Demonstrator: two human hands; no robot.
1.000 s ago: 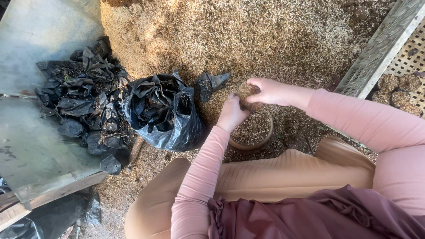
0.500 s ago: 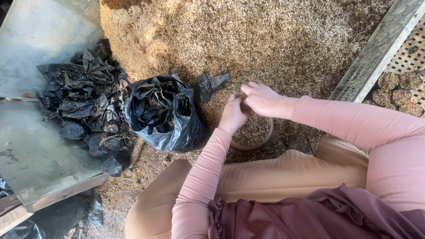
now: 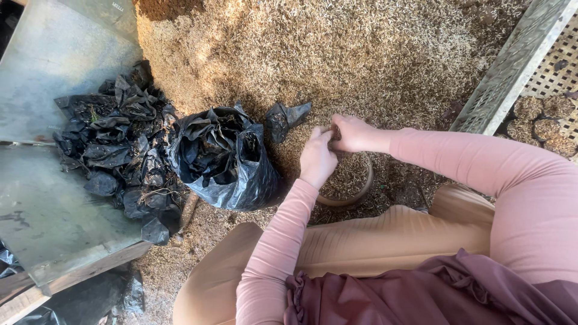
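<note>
The person sits low on the ground, and both hands meet above a round brown bowl (image 3: 352, 191) that stands in front of the knees. The bowl is filled with the same pale husk that covers the ground, and only its front rim shows clearly under the hands.

The left hand (image 3: 317, 157) is bent down at the wrist, with its fingers curled inward and pressed against the fingers of the other hand. The right hand (image 3: 351, 132) comes from the right side, and its fingers are also curled and closed. Between the two hands there is something small and dark, pinched by both, but I cannot tell what it is, because the fingers hide most of it. Both arms wear long pink sleeves.

Behind the hands rises a big heap of husk (image 3: 337, 54), dry and yellow-brown. Just to the left of the hands, on the husk, lies one small crumpled black bag (image 3: 283, 119), apart from the fingers. Beside it, further left, stands a large black plastic bag (image 3: 224, 159), open at the top and full of more crumpled black bags. Still further left there is a pile of small black bags (image 3: 117, 141), some with dry roots and soil, lying on a grey metal sheet (image 3: 45, 210).

At the upper right a grey wooden plank (image 3: 512, 66) runs diagonally. Behind it, on a lattice, several filled round pots (image 3: 542, 120) stand close together.
</note>
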